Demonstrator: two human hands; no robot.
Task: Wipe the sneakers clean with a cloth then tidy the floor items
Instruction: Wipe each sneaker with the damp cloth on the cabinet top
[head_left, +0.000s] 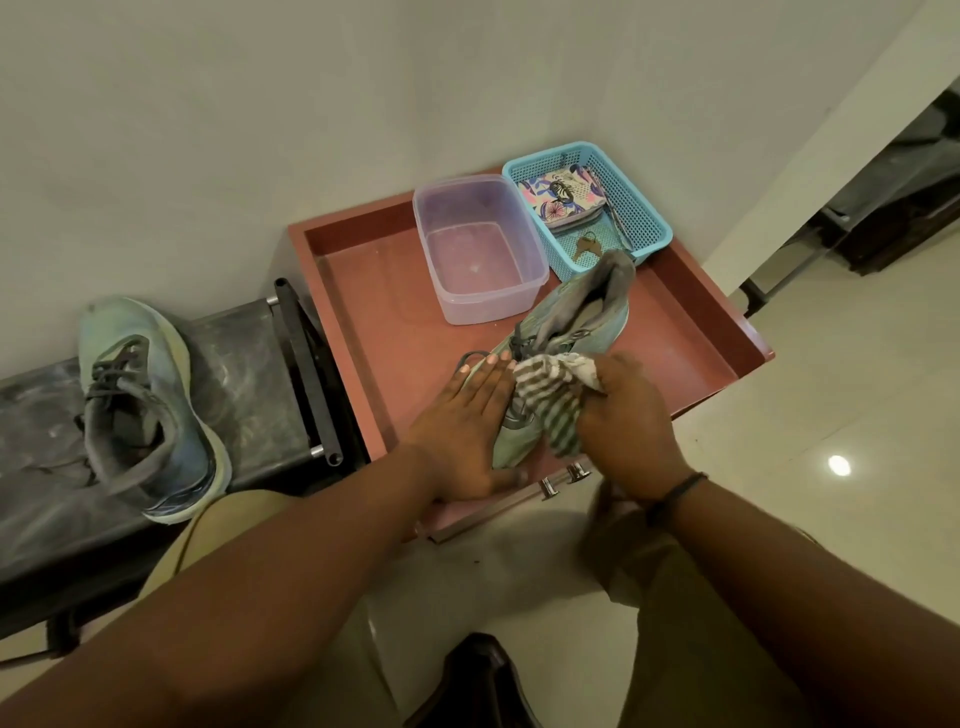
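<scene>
On the red tabletop (384, 291), a sneaker (566, 322) lies.

A home entryway: shoe bench (244, 364), tiled floor (831, 415) (glossy), key basket (644, 208).

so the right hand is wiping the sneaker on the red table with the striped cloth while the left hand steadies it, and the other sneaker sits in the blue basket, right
Not quite. The other sneaker sits on the dark bench to the left, not in the blue basket. The head view shows this. The rest stands: the right hand wipes the sneaker on the red table with the striped cloth while the left hand steadies it.
</scene>
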